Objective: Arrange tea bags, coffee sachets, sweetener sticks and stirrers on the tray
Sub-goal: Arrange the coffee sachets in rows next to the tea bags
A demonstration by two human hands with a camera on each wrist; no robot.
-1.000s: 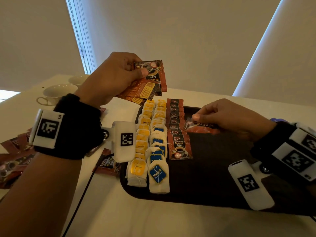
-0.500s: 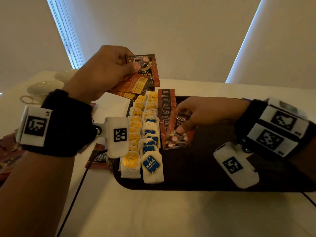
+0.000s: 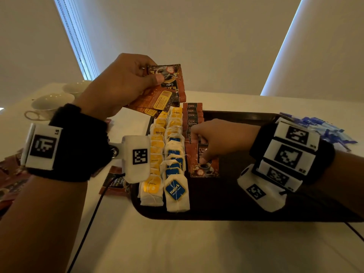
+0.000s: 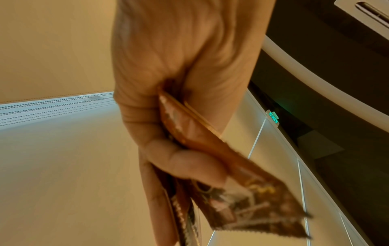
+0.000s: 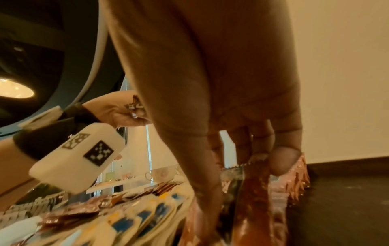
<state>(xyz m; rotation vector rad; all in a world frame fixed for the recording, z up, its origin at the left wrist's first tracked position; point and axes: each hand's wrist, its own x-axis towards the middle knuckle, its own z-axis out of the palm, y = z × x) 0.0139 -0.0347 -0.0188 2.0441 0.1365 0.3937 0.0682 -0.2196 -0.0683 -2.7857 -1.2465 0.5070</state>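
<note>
Brown foil everywhere rn. My left hand (image 3: 118,83) is up and away from the tray (image 3: 246,194), thumb clamped over a small fan of coffee sachets (image 3: 163,89), prob held as a ready supply so the other hand can deal them out one by one. Left wrist view confirms it: fingers curled round the packs (image 4: 221,166), edges sticking out past the thumb.

My right hand (image 3: 220,138) is down on the tray, fingertips pressing the nearest sachet (image 3: 204,162) flat at the front of the coffee row (image 3: 192,115). Looks like I'm nudging it square w/ the ones behind; the wrist view shows fingers straight, pushing, not pinching.

Tray contents, just left of my right hand: two overlapping columns of tea bags, yellow-tagged (image 3: 155,158) and blue-tagged (image 3: 174,166), then the coffee column touching them. Rest of the tray under my right wrist is bare dark surface.

Beyond my right wrist, off-tray: blue-and-white sticks (image 3: 319,127), prob sweetener. Below my left wrist: loose sachets (image 3: 114,180) on the table (image 3: 177,249). Cups (image 3: 49,101) past my left hand. Stirrers: can't spot any.
</note>
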